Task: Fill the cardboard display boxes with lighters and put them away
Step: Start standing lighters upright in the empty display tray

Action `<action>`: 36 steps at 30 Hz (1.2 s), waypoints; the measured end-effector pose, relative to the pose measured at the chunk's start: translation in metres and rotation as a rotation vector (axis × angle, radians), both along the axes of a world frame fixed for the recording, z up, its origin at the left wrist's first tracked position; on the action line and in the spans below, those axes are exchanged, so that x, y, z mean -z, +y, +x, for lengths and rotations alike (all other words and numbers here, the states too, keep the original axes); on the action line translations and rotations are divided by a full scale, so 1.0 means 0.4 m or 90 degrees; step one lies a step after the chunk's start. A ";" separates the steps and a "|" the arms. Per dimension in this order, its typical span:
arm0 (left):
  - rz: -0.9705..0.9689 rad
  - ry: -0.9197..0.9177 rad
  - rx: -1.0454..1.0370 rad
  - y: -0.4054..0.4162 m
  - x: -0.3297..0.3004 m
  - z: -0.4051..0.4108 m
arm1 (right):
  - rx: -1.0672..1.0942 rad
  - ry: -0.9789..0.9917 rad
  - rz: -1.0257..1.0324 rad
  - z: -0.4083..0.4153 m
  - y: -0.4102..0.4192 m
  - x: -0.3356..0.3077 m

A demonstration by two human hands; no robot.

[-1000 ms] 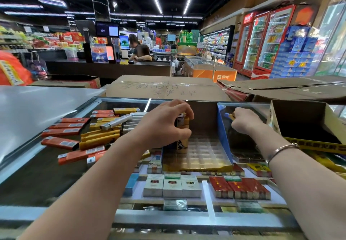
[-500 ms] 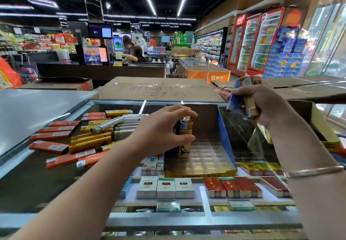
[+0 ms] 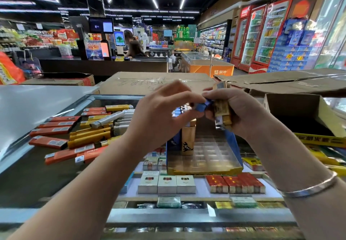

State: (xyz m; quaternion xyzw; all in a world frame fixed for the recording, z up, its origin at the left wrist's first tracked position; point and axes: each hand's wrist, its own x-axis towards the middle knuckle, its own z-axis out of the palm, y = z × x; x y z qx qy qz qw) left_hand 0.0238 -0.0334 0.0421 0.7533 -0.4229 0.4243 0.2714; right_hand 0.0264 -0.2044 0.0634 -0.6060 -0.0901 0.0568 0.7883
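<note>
Head view: both hands were raised above the glass counter. The right hand was closed around a bunch of gold lighters. The left hand pinched a blue lighter at its fingertips, touching that bunch. Below them the display box sat on the counter, tray mostly bare, one gold lighter upright at its back left. Orange and yellow lighters lay loose left of it.

White "蒙牛" with its logo stands on the orange chest freezer at one o'clock; handwriting on the cardboard carton ahead is unreadable.
</note>
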 end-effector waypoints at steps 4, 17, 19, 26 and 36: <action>-0.159 0.140 0.098 0.002 -0.010 -0.001 | -0.016 0.035 0.011 -0.002 0.002 0.007; -0.245 0.413 0.175 0.100 -0.070 -0.007 | 0.079 0.045 -0.055 0.040 -0.016 0.046; -0.260 0.421 0.186 0.107 -0.072 -0.005 | 0.081 0.043 -0.063 0.041 -0.014 0.048; 0.005 0.402 0.033 0.097 -0.046 0.008 | 0.077 0.045 -0.101 0.038 -0.005 0.053; 0.193 0.327 -0.037 0.063 -0.027 0.005 | 0.066 0.036 -0.114 0.041 -0.003 0.058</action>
